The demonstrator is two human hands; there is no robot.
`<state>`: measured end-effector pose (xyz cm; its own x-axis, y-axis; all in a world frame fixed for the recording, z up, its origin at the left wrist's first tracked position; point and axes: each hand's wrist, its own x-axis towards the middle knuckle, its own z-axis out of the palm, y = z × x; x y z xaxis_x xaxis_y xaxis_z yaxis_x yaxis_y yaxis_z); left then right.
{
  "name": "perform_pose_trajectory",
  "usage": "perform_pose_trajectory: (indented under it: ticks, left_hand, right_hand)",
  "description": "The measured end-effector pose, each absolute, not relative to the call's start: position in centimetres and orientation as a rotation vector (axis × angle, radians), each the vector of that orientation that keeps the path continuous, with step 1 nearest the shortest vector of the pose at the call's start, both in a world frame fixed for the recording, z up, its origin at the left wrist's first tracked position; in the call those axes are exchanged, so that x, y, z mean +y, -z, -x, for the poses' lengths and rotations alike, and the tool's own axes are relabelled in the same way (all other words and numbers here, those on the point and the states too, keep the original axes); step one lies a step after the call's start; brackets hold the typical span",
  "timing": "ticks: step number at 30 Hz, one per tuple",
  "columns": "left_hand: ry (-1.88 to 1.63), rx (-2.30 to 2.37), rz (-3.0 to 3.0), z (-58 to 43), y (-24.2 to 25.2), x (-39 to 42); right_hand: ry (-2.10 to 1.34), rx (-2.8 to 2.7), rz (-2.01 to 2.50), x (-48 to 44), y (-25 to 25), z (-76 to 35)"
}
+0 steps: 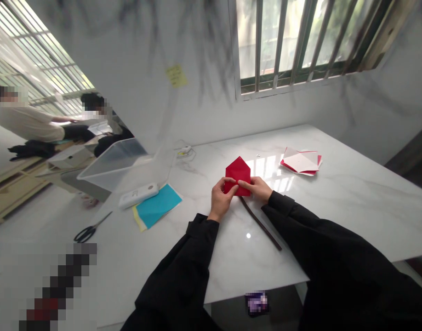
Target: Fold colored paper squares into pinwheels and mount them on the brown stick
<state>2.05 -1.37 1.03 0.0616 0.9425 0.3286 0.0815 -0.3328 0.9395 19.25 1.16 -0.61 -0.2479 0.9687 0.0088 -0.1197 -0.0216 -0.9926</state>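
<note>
the left grip [220, 198] and right grip [261, 188] both pinch a red folded paper with a pointed top [239, 172], over a shiny white bench with gray streaks [231, 262]. a long thin dark brown strip [262, 226] lies just below the paper. a pile of red and white paper pieces [301, 162] sits off to the right.

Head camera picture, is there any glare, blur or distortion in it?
Head view: barred glare on the table, just right of the red paper, plus a small bright spot lower down; head view: the window looks partly washed out; head view: smeary dark streaks on the wall, wide-angle stretching toward the edges.
</note>
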Motion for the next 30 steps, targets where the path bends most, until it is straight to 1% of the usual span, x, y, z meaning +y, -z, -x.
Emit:
perform_pose_trajectory:
  ticks: [4,8,15,21,30]
  left_hand:
    - [-1.409,1.009,-1.481,-2.12,-1.13,-1.26]
    - [-1.409,0.998,-1.394,-1.90,-1.32,-1.30]
    - [-1.336,1.014,-1.219,-1.64,-0.79,-1.01]
    - [-1.325,1.010,-1.186,-1.57,-0.57,-0.64]
    - [-1.246,1.028,-1.230,-1.47,-0.86,-0.81]
  right_hand:
    - [-1.480,-1.282,0.982,1.11,0.49,-19.40]
    - [-1.434,-1.284,0.987,1.30,0.66,-19.81]
    - [-1.384,-1.342,1.025,1.06,0.57,-19.90]
    - [-1.382,-1.407,1.016,0.80,0.22,-19.77]
    - [-1.126,-1.270,1.059,1.32,0.69,-20.22]
